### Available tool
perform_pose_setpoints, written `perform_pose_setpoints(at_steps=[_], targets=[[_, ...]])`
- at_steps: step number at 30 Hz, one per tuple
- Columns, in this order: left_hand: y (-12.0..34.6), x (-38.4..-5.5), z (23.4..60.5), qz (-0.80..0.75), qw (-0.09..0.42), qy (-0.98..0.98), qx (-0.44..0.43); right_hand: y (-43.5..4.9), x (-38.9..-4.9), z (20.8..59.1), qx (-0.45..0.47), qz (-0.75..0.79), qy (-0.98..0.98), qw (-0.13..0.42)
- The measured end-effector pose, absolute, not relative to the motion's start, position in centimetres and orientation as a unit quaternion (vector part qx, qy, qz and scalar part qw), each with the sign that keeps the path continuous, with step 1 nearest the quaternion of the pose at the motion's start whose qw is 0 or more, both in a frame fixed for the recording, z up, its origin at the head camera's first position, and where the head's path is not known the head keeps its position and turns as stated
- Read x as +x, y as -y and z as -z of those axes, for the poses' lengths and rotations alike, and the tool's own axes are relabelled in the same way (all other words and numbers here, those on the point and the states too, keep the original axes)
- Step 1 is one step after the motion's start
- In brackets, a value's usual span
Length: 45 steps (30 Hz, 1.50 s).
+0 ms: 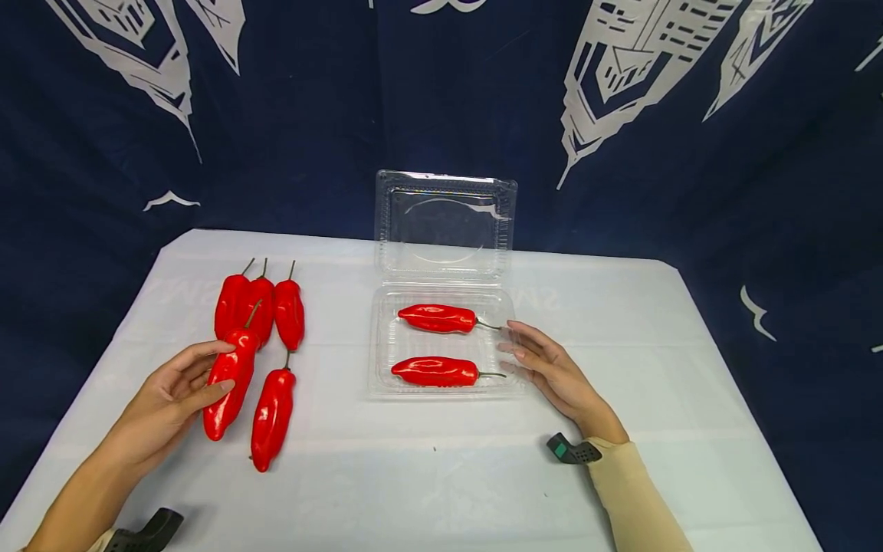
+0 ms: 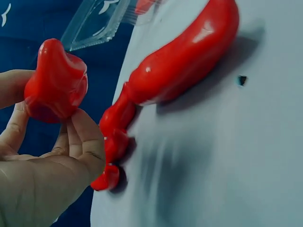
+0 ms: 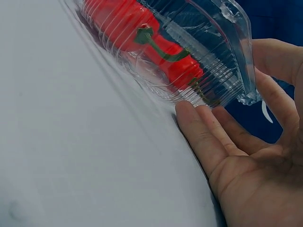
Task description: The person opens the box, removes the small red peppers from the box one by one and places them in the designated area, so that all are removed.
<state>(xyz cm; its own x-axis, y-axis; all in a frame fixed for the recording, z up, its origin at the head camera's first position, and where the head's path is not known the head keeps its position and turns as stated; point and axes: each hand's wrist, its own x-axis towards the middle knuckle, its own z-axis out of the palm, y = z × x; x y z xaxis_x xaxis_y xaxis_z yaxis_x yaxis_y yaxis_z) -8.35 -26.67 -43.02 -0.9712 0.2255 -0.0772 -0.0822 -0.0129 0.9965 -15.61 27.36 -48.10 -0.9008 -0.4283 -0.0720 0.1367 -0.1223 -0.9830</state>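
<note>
My left hand pinches a red chili pepper between thumb and fingers, its stem pointing away from me. In the left wrist view this pepper is seen end-on, raised off the table. Beside it another red pepper lies on the cloth, with three more, among them one pepper, grouped behind. A clear plastic clamshell box has its lid raised and holds two peppers lying sideways, stems to the right. My right hand is at the box's right edge, its relaxed fingertips against the wall.
The table has a white cloth over it. The box's transparent lid stands up at the back. Behind the table hangs a dark blue curtain with white building prints. Each wrist wears a dark strap mount.
</note>
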Motion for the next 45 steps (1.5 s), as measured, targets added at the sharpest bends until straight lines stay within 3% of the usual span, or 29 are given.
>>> perform_pose_setpoints(at_steps=[18,45], targets=[[27.7,-6.2,45.9,-0.708,0.134,-0.691,-0.051,-27.3,-15.7,48.1,-0.115,0.737,-0.638,0.19],[26.8,-6.2,46.6,-0.616,0.144,-0.768,-0.098,-27.3,-15.8,48.1,-0.118,0.739,-0.634,0.194]])
